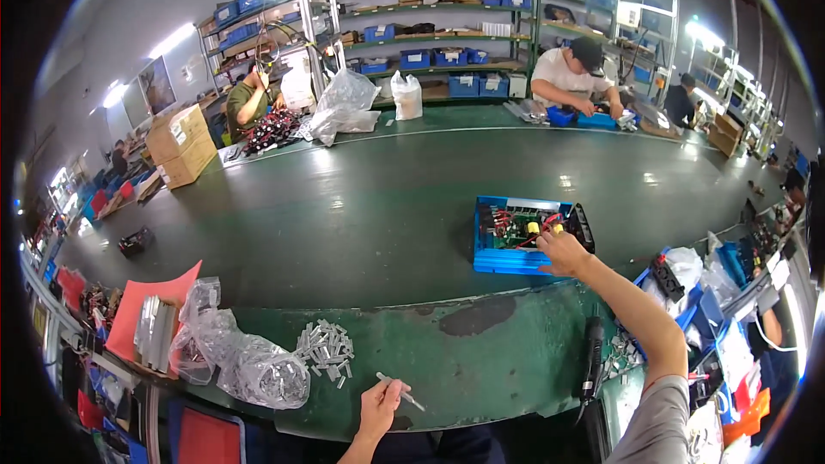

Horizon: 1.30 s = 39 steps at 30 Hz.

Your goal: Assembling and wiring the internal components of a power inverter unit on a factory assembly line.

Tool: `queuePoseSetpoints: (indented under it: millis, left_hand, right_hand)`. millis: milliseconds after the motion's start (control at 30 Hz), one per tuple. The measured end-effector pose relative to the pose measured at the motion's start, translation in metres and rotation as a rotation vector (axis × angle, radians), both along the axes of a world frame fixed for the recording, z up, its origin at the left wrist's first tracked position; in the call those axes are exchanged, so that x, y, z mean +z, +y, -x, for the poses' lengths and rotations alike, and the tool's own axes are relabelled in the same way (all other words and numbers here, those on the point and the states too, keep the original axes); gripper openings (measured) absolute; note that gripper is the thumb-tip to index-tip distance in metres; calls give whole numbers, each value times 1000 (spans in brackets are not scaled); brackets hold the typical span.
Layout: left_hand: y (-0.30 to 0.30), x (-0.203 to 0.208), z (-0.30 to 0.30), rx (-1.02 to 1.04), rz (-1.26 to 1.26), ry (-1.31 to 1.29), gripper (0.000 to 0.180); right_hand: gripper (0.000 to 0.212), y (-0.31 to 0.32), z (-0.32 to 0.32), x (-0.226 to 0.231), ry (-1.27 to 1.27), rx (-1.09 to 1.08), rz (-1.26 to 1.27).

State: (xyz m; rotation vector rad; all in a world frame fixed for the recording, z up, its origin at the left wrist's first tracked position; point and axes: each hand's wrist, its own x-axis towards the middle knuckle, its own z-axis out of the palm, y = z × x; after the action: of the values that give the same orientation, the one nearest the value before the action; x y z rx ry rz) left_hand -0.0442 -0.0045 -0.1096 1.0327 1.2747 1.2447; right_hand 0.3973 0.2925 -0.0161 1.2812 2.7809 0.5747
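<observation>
My left hand [379, 409] is at the near edge of the green bench and pinches a small slim metal piece [400, 390] between its fingertips. Just to its left lies a loose pile of similar small grey metal parts [326, 349]. My right arm reaches far out over the belt. My right hand [563, 253] rests on the near right rim of a blue open unit [505, 250] with a green circuit board, wires and yellow parts inside. Whether it grips anything there cannot be seen.
A wide dark green conveyor belt [387, 198] runs across. Clear plastic bags [245, 361] and a red sheet [137, 301] lie at the near left. A black power tool [591, 357] hangs right of my left hand. Other people work at the far side by shelving.
</observation>
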Motion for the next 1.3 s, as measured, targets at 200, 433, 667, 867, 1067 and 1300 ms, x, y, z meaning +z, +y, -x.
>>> queuePoseSetpoints:
  millis: [200,433,667,867,1067,1300]
  left_hand:
    - [0,0,7,21,15,68,39]
    - [0,6,5,-25,-63,225,40]
    - [0,-2,3,-110,-109,154,37]
    - [-2,-10,13,84,-182,-289,42]
    - [7,25,51,120,21,-344,34]
    - [23,51,63,-42,141,-52,47]
  right_hand:
    - [55,2,24,-39,150,-95,-91]
    - [59,9,35,-61,197,-143,3]
    - [55,-36,79,-3,192,-96,39]
    - [46,-163,138,43,214,-64,93]
    - [37,-258,188,36,231,29,153]
    - [41,-291,194,-20,290,41,142]
